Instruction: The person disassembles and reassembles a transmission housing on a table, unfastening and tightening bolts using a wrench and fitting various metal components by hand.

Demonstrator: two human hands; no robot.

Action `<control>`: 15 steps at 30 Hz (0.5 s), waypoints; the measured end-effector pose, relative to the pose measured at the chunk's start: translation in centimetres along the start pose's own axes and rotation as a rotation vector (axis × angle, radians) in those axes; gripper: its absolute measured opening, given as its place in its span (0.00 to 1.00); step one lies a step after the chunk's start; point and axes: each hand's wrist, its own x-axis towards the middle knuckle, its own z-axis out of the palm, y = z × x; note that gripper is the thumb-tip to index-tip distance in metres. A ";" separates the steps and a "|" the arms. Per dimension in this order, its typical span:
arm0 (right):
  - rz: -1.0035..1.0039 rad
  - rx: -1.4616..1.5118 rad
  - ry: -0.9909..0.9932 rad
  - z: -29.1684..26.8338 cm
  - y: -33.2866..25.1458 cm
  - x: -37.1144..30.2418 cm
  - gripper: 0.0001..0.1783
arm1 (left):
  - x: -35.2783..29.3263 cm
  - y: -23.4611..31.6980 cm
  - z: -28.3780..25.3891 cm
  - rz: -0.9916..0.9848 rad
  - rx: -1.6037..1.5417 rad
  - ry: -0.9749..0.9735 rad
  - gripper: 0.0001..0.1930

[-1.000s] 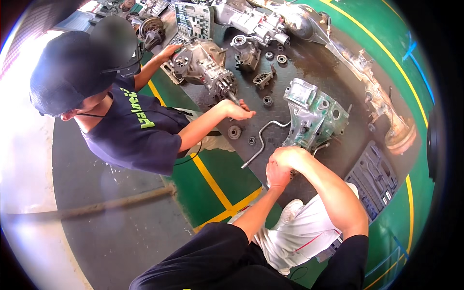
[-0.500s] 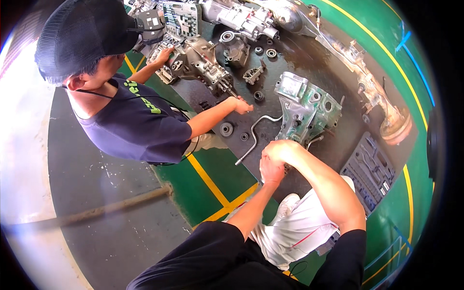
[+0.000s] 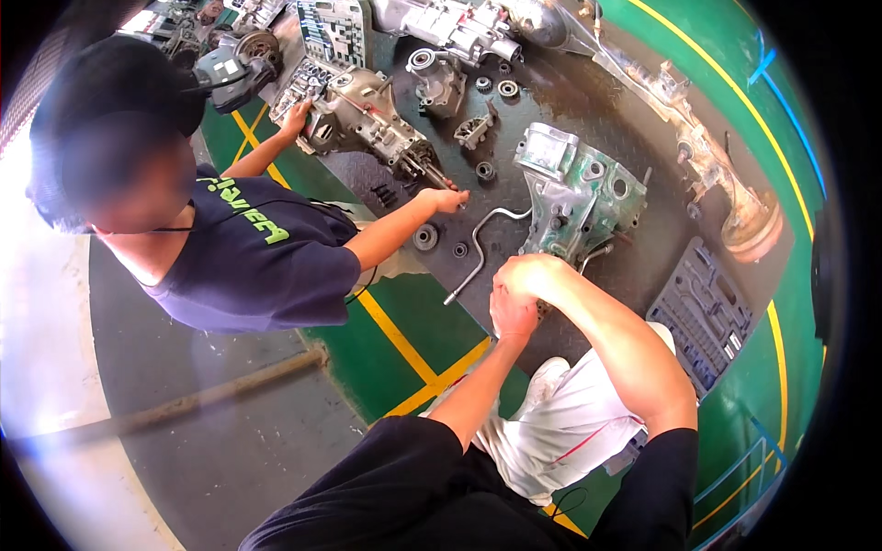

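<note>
In front of me a gearbox housing [image 3: 574, 197], metal with green staining, stands on the dark metal workbench. At its near end my right hand [image 3: 526, 275] lies over my left hand [image 3: 513, 313], both with curled fingers. Whatever they grip is hidden behind the fingers. A bent metal rod [image 3: 478, 246] curves out to the left of the housing, its free end near the bench edge. Across to the left, a co-worker's hand [image 3: 447, 199] is at the shaft end of another gearbox [image 3: 381, 119]; their other hand [image 3: 296, 121] rests by that gearbox's far side.
Gears and bearings [image 3: 424, 237] lie on the bench at left, with small parts [image 3: 474, 131] farther back. An open tool case [image 3: 703, 312] is at right, another [image 3: 333, 35] at the far left. A long axle [image 3: 675, 119] runs along the right side.
The co-worker's head has turned toward me and shifted left. My hands stay together at the housing's near end with little visible change. The whole view has shifted slightly.
</note>
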 end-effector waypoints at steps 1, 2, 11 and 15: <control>0.035 0.025 0.021 -0.4 -0.2 -0.5 0.21 | 0.0 0.2 0.0 -0.005 0.006 -0.006 0.19; 0.037 0.028 0.019 -0.2 -0.1 -0.5 0.21 | 0.1 0.3 0.0 -0.005 0.005 -0.010 0.19; 0.044 0.029 0.014 0.5 0.2 0.4 0.19 | -0.1 -0.8 0.9 -0.036 0.000 -0.023 0.22; 0.055 -0.040 0.049 1.5 0.8 1.2 0.17 | 0.0 -0.8 0.8 -0.048 0.002 -0.027 0.23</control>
